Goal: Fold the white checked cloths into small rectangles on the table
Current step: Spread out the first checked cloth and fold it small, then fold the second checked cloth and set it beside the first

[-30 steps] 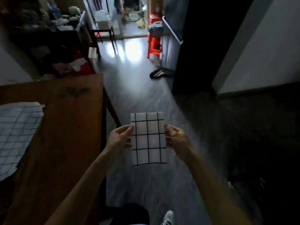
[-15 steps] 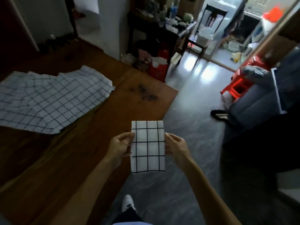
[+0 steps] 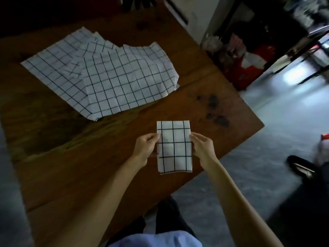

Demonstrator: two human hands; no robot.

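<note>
Since half a second ago my view has swung over the table (image 3: 74, 168): the folded cloth (image 3: 174, 146) now sits over its near-right corner, not over the floor. Grip unchanged. My left hand (image 3: 145, 150) pinches its left edge, my right hand (image 3: 202, 148) its right edge, forearms reaching forward. Unfolded cloths (image 3: 108, 77) lie spread farther back on the table.

Dim room, daylight glaring off the floor (image 3: 295, 77) at right; edges blurred and wide-angle-warped.
</note>
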